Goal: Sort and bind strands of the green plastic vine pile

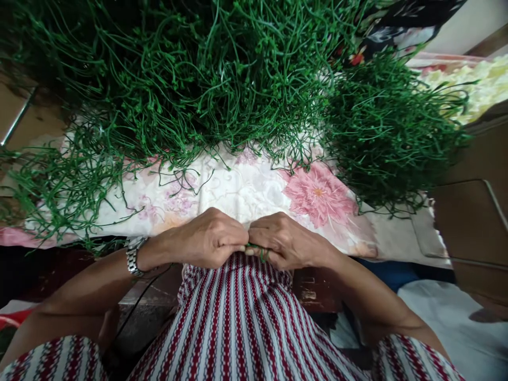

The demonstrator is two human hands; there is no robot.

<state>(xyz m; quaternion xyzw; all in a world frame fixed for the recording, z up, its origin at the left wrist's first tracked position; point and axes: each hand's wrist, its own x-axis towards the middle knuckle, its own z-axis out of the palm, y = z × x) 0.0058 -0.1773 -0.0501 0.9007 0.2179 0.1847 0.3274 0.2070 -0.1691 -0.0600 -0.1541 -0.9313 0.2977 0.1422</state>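
My left hand [216, 238] and my right hand [280, 239] meet at the table's near edge, close against my body. Both are closed in a pinch, fingertips touching or nearly so. Between them shows a small bit of a thin green artificial stem [262, 254]; the fingers hide most of it. Just beyond, a large heap of green artificial stems [206, 79] with small forked tips covers the back of the table. Looser stems [63, 185] lie to the left, and a separate bunch [392, 127] sits to the right.
A floral cloth [246, 185] with a large pink flower covers the table. Cream-coloured petals [476, 87] are piled at the far right, above a brown cardboard-like surface [472, 222]. Dark flowered fabric [397, 32] shows at the back right. White cloth [448, 312] lies low on the right.
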